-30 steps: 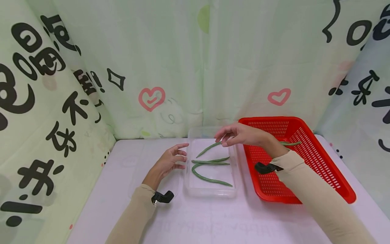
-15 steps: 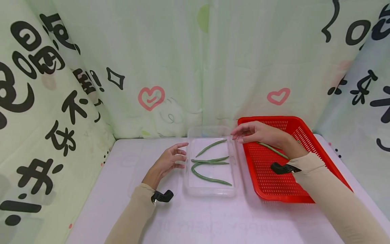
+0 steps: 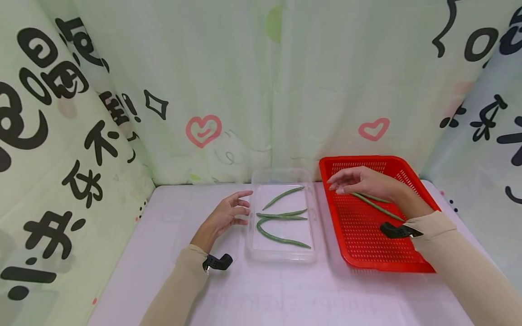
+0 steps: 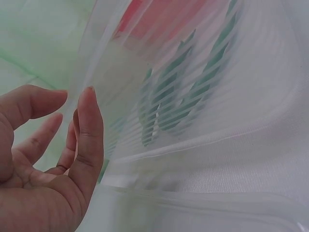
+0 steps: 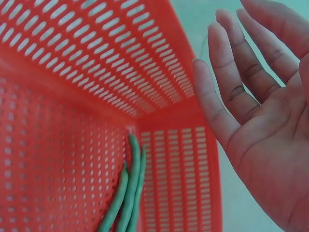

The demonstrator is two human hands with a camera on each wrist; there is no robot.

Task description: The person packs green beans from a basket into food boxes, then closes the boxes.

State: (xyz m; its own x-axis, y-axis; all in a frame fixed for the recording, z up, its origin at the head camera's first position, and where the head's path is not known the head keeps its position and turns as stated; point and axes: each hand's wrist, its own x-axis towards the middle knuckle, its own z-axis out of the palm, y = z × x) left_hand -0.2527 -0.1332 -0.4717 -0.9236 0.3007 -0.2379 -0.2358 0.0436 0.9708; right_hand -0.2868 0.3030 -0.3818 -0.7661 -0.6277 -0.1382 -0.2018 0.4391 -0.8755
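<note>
My right hand (image 3: 364, 182) hovers over the far part of a red plastic basket (image 3: 359, 260), fingers relaxed and holding nothing. Long green beans (image 3: 379, 209) lie in this basket, partly covered by the hand; three beans (image 5: 130, 188) show along its side in the right wrist view. A clear plastic container (image 3: 281, 259) left of the basket has several green beans (image 3: 283, 242) on its bottom, some curved. At its left side is my left hand (image 3: 222, 216), loosely bent with nothing in it, fingertips close to the ribbed clear wall (image 4: 193, 96).
A white cloth covers the table (image 3: 244, 294). Behind it hangs a pale green curtain (image 3: 244, 68) with printed hearts and black lettering, which also closes off the left and right sides. Each wrist wears a black strap device (image 3: 220, 262).
The right hand has let go of a green bean at the container's far end and moved right, over the basket. Beans beneath it have come into view. The left hand stays put.
</note>
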